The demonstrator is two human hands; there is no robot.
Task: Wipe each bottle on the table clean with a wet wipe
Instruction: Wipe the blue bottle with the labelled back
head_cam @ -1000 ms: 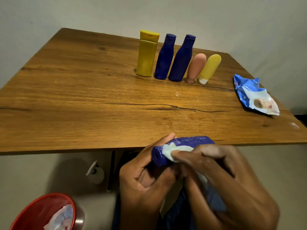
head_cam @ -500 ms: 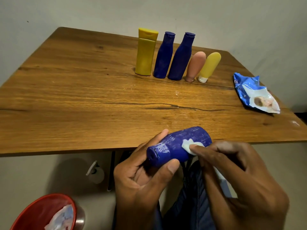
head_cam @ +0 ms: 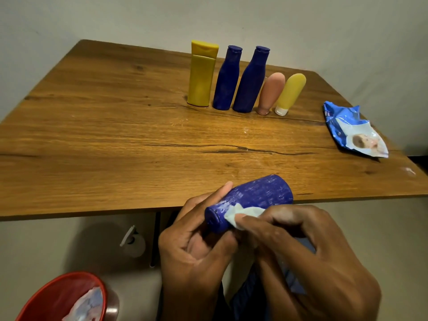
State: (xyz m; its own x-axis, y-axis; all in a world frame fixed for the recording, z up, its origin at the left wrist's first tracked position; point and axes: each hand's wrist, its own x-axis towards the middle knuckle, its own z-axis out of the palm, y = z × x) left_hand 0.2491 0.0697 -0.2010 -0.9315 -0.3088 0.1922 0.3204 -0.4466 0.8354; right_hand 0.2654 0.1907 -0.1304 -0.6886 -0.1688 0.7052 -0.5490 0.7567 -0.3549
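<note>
One blue bottle is being wiped above the near bench edge: left hand fingers grasp its neck, right hand fingers pinch the wet wipe on it, and next I think the bottle must be turned

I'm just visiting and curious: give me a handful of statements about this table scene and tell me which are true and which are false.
1. Five bottles stand in a row on the table. True.
2. The left hand holds a yellow bottle. False: it grips a blue bottle, cap end toward the camera.
3. The right hand presses a white wet wipe against the held bottle. True.
4. The wipes packet lies at the table's left edge. False: it lies near the right edge.
5. The red bin on the floor is empty. False: crumpled material lies inside.
</note>
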